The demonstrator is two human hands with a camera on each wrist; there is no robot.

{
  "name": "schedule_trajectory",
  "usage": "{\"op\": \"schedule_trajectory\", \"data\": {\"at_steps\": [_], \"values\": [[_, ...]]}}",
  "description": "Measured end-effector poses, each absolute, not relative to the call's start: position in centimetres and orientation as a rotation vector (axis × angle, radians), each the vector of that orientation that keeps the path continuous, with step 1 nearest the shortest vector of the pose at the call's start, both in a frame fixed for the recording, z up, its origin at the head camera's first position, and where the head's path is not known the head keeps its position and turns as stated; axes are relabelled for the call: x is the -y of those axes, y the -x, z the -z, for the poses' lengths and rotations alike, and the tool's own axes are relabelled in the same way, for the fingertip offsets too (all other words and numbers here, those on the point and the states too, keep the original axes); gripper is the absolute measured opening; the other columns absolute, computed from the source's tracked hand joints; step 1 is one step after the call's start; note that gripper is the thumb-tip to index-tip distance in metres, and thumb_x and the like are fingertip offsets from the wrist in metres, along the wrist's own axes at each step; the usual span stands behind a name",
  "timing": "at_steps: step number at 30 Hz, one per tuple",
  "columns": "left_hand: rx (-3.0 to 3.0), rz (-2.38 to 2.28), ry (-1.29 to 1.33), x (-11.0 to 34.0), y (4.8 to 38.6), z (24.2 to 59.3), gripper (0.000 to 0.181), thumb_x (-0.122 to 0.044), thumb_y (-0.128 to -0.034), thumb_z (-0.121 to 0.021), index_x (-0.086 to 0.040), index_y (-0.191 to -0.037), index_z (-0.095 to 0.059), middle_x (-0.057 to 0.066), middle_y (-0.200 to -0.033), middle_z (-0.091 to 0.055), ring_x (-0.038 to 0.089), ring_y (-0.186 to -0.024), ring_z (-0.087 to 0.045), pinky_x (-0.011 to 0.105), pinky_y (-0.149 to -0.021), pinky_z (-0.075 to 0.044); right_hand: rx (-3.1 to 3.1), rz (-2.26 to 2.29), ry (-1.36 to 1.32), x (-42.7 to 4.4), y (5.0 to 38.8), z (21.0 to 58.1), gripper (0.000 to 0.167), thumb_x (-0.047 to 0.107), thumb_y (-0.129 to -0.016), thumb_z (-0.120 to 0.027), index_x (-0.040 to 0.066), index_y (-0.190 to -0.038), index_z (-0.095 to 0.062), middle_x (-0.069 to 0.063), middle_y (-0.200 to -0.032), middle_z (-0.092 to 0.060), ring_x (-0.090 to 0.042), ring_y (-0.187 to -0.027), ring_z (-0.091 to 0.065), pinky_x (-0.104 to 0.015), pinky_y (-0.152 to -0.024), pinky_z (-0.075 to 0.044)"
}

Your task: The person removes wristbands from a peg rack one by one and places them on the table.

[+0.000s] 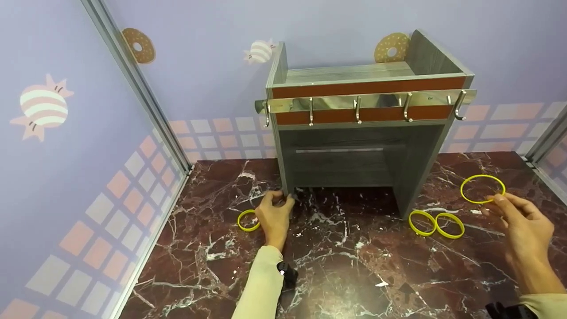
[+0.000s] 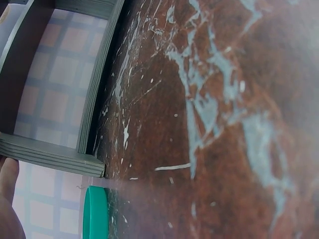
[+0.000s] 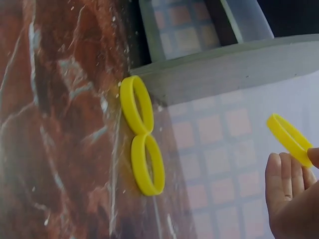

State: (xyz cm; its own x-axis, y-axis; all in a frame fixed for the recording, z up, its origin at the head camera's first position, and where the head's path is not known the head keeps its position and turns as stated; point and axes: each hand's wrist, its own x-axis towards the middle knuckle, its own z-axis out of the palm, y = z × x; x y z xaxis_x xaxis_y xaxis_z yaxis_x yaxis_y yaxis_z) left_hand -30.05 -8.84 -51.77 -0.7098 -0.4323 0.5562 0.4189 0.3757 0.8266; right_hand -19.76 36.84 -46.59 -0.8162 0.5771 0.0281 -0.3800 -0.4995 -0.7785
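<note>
My right hand (image 1: pixel 529 228) pinches a thin yellow silicone wristband (image 1: pixel 463 190) between thumb and fingers, held up above the table. Below and left of it, two more yellow wristbands (image 3: pixel 148 164) touch each other beside the right foot of a grey wooden hook rack (image 1: pixel 421 186). At the rack's left side panel (image 2: pixel 55 157), my left hand (image 1: pixel 274 217) grips low near the front edge; one fingertip touches its outer face, and the thumb is out of the left wrist view. Another wristband (image 1: pixel 248 220) lies left of this hand, looking green in the left wrist view.
A metal strip with several hooks (image 1: pixel 358 108) runs across the rack's front; no band hangs there. The dark red marbled table (image 1: pixel 336 274) meets patterned walls (image 1: pixel 79 177) at the left, back and right.
</note>
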Motion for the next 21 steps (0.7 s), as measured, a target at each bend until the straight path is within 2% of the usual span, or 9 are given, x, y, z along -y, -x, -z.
{"op": "schedule_trajectory", "data": {"at_steps": [9,17,21], "values": [[1.894,1.441,-0.002,8.8,30.0,51.8,0.012,0.004,-0.0780,-0.084,-0.001,-0.085,-0.075,0.013,-0.086,-0.077,0.027,-0.075,-0.077,0.043,-0.066,-0.063,1.200,-2.257,0.391,-38.5,19.6,48.1,0.009,-0.008,-0.092,-0.076,-0.003,-0.100,-0.074,-0.013,-0.088,-0.078,-0.020,-0.073,-0.078,-0.032,-0.067,-0.062],[1.876,1.471,0.002,8.7,30.0,51.9,0.013,0.005,-0.0770,-0.084,0.000,-0.086,-0.075,0.013,-0.084,-0.077,0.025,-0.073,-0.076,0.027,-0.064,-0.060,1.268,-2.190,0.566,-39.8,19.6,49.7,0.011,-0.007,-0.091,-0.079,0.003,-0.093,-0.076,-0.008,-0.082,-0.078,-0.018,-0.063,-0.076,-0.027,-0.063,-0.061],[1.871,1.466,-0.005,8.8,30.0,51.9,0.014,0.005,-0.0765,-0.085,0.000,-0.085,-0.075,0.013,-0.084,-0.077,0.025,-0.072,-0.076,0.025,-0.063,-0.059,1.280,-2.204,0.591,-40.2,19.6,50.5,0.012,-0.008,-0.090,-0.078,0.003,-0.091,-0.075,-0.007,-0.080,-0.078,-0.017,-0.062,-0.076,-0.027,-0.062,-0.061]]}}
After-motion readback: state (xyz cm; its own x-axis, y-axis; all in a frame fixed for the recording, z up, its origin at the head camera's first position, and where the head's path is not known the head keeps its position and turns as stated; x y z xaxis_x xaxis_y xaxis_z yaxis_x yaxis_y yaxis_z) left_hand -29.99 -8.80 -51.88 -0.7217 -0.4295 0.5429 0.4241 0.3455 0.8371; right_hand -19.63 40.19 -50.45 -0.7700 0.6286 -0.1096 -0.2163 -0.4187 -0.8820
